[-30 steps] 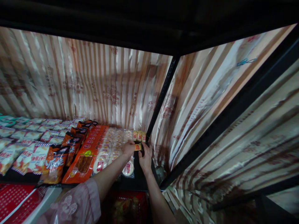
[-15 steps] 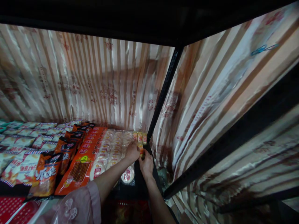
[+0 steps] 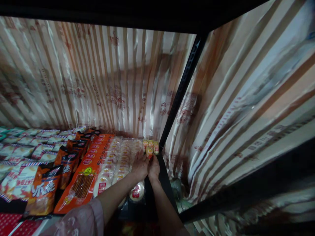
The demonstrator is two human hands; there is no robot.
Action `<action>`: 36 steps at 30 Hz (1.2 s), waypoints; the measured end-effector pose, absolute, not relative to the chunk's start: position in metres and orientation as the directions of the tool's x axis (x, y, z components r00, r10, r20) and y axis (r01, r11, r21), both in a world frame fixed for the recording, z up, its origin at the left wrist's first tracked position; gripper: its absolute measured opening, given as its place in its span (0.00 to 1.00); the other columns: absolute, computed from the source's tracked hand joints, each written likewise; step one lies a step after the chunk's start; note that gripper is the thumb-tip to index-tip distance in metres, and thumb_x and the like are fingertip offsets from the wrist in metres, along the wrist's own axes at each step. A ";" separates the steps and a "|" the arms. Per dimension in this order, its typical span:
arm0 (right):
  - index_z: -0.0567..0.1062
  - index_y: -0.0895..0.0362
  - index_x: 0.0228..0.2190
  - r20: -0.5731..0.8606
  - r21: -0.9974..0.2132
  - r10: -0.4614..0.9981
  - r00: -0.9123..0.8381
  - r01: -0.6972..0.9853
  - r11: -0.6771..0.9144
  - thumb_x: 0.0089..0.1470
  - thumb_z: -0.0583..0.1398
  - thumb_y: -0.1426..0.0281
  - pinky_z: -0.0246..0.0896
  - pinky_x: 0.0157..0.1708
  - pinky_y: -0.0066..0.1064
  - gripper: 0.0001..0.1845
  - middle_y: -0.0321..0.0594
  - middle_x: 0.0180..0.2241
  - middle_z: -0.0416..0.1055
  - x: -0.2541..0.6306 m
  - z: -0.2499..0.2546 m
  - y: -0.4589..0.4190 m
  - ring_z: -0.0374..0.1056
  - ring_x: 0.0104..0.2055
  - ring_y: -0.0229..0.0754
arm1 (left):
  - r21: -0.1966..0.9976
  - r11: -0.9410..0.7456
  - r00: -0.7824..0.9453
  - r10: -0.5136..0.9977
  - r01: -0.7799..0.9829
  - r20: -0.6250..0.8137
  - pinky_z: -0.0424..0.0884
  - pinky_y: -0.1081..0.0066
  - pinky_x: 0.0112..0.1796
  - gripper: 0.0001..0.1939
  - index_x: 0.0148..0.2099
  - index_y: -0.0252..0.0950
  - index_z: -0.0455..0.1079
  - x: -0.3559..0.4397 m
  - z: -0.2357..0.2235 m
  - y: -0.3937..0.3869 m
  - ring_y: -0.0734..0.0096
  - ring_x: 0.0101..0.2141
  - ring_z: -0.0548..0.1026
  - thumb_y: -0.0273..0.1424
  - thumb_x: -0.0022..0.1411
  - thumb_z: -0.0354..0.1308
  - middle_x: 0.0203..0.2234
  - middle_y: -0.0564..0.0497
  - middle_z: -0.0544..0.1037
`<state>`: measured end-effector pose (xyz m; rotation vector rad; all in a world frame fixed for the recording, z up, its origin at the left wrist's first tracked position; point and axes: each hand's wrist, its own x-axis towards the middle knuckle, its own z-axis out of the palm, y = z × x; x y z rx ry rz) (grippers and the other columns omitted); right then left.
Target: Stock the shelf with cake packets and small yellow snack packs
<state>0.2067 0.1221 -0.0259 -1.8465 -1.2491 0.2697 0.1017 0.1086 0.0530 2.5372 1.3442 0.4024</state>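
Left hand nearer right hand at yellow pack, grips unclear; shelf, striped curtain

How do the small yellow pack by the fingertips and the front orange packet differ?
Size: the small yellow pack looks far smaller than the front orange packet.
Look: the orange packet shows brown sticks through a window; the yellow pack shows red marking.
Place: the yellow pack is at both hands; the orange packet lies apart from them.
Shared: both have coloured, marked wrapping.
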 end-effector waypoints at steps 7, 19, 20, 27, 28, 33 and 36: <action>0.66 0.64 0.51 0.277 -0.738 0.837 0.472 0.663 -0.130 0.52 0.49 0.70 0.63 0.37 0.32 0.26 0.52 0.42 0.71 0.208 -0.028 0.138 0.70 0.41 0.46 | 0.344 -0.476 0.495 0.868 0.809 0.035 0.41 0.59 0.62 0.26 0.62 0.30 0.59 0.109 0.054 0.116 0.57 0.63 0.48 0.28 0.63 0.41 0.60 0.46 0.61; 0.68 0.61 0.50 0.362 -0.813 0.814 0.454 0.581 0.038 0.50 0.50 0.69 0.64 0.44 0.38 0.26 0.52 0.45 0.68 0.206 -0.051 0.145 0.67 0.44 0.46 | 0.404 -0.434 0.453 0.890 0.805 0.055 0.43 0.54 0.62 0.24 0.60 0.30 0.60 0.111 0.045 0.128 0.54 0.63 0.48 0.27 0.64 0.40 0.60 0.44 0.61; 0.68 0.60 0.50 0.374 -0.814 0.810 0.452 0.578 0.053 0.50 0.50 0.69 0.64 0.45 0.38 0.26 0.51 0.45 0.68 0.206 -0.053 0.146 0.67 0.45 0.46 | 0.408 -0.435 0.451 0.890 0.802 0.062 0.43 0.53 0.62 0.24 0.61 0.30 0.60 0.112 0.043 0.129 0.54 0.63 0.48 0.27 0.64 0.40 0.60 0.44 0.61; 0.69 0.60 0.49 0.405 -0.814 0.816 0.411 0.568 0.118 0.49 0.49 0.72 0.61 0.50 0.37 0.25 0.49 0.46 0.69 0.209 -0.065 0.153 0.65 0.49 0.43 | 0.407 -0.455 0.467 0.881 0.792 0.076 0.43 0.52 0.61 0.25 0.61 0.32 0.60 0.115 0.031 0.136 0.55 0.63 0.48 0.26 0.61 0.43 0.60 0.43 0.61; 0.69 0.60 0.49 0.409 -0.817 0.816 0.409 0.562 0.127 0.49 0.49 0.72 0.61 0.51 0.38 0.25 0.49 0.46 0.69 0.210 -0.065 0.154 0.65 0.49 0.43 | 0.406 -0.454 0.466 0.882 0.794 0.074 0.43 0.51 0.61 0.25 0.60 0.33 0.60 0.116 0.030 0.136 0.55 0.63 0.48 0.25 0.61 0.44 0.60 0.44 0.61; 0.70 0.61 0.49 0.394 -0.830 0.827 0.401 0.541 0.133 0.50 0.48 0.71 0.61 0.51 0.39 0.25 0.51 0.48 0.68 0.211 -0.065 0.154 0.65 0.50 0.44 | 0.397 -0.449 0.468 0.882 0.801 0.053 0.43 0.50 0.61 0.25 0.60 0.32 0.61 0.117 0.032 0.138 0.55 0.63 0.49 0.23 0.60 0.43 0.59 0.43 0.63; 0.71 0.60 0.49 0.387 -0.827 0.829 0.403 0.549 0.120 0.48 0.48 0.72 0.61 0.52 0.38 0.26 0.50 0.47 0.69 0.211 -0.065 0.153 0.65 0.50 0.43 | 0.389 -0.436 0.463 0.886 0.811 0.028 0.44 0.50 0.61 0.25 0.59 0.29 0.61 0.118 0.037 0.136 0.55 0.63 0.50 0.22 0.61 0.41 0.59 0.41 0.62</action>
